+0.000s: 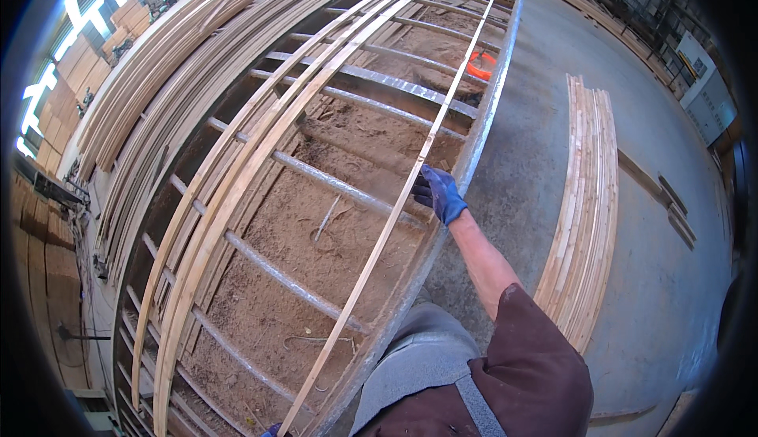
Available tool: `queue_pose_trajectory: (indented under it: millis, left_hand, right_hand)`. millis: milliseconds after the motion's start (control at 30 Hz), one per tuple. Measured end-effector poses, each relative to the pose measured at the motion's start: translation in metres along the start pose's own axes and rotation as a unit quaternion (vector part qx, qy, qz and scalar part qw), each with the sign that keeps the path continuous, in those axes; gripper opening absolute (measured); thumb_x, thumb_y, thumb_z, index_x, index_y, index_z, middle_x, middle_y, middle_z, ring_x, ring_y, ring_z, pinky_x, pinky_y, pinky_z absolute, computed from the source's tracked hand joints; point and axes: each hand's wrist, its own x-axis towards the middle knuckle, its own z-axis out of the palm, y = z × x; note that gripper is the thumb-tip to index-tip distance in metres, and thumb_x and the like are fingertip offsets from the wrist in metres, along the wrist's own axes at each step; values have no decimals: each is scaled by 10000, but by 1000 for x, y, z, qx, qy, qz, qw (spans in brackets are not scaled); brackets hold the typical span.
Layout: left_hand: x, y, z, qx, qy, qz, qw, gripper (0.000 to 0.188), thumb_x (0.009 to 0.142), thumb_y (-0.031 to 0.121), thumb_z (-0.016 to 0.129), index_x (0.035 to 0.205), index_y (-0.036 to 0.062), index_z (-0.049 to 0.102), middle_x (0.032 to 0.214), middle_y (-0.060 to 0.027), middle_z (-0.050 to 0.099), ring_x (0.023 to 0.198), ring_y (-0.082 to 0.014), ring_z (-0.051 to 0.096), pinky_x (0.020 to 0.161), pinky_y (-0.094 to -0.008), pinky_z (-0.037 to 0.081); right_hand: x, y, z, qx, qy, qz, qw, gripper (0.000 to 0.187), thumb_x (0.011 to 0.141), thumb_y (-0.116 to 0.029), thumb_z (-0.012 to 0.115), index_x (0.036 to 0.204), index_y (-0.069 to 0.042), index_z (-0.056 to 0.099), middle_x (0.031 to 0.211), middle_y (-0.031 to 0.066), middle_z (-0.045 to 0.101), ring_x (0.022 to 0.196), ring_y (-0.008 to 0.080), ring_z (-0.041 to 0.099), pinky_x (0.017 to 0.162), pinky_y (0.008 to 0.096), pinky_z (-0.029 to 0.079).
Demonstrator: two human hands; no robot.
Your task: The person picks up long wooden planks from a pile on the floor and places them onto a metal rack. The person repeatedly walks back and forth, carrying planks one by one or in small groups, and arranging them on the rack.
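Ladder-like metal frame (488, 113) over crumbly brown sawdust (363, 133)

A straight, slender wooden strip (426, 147) crosses its rungs (296, 281), grasped by the blue-gloved right hand (439, 194); the left hand (273, 431) barely shows at the lower edge, grip impossible to tell.

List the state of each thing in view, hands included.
Right hand: gloved, closed on thin strip
Left hand: mostly out of frame, grip unclear
Thin strip: held, running lengthwise along metal rack
Long boards: lying across the rack's bars
Sawdust: loose, spread below the bars
Orange ring: between strip and rack edge
Board pile: lying on floor
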Motion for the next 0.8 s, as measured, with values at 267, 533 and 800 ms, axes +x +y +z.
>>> queue_pose_trajectory:
  millis: [267, 533, 800]
  left_hand:
    - [14, -37, 5, -334, 146, -104, 925, 435, 863, 372, 630, 1110, 15, 597, 806, -219, 620, 737, -378, 601, 671, -446, 512]
    - [-17, -66, -88, 243, 396, -36, 885, 668, 767, 451, 683, 1269, 41, 520, 1177, -203, 578, 1071, -367, 573, 913, -444, 472]
    - [36, -118, -126, 322, 476, -21, 818, 456, 826, 344, 608, 1178, 56, 585, 1048, -149, 638, 930, -278, 639, 793, -392, 517]
  right_hand:
    - [24, 0, 30, -85, -16, -146, 986, 380, 871, -409, 637, 829, -32, 632, 716, 27, 588, 632, 105, 516, 575, 284, 439]
    - [-63, -63, 106, 162, -182, -99, 965, 408, 891, -246, 618, 1164, 41, 518, 1042, 138, 631, 906, 285, 655, 875, 426, 532]
    - [-176, -92, 129, 182, -245, -220, 927, 421, 913, -175, 588, 1293, -39, 466, 1208, 120, 576, 1107, 262, 566, 951, 445, 486]
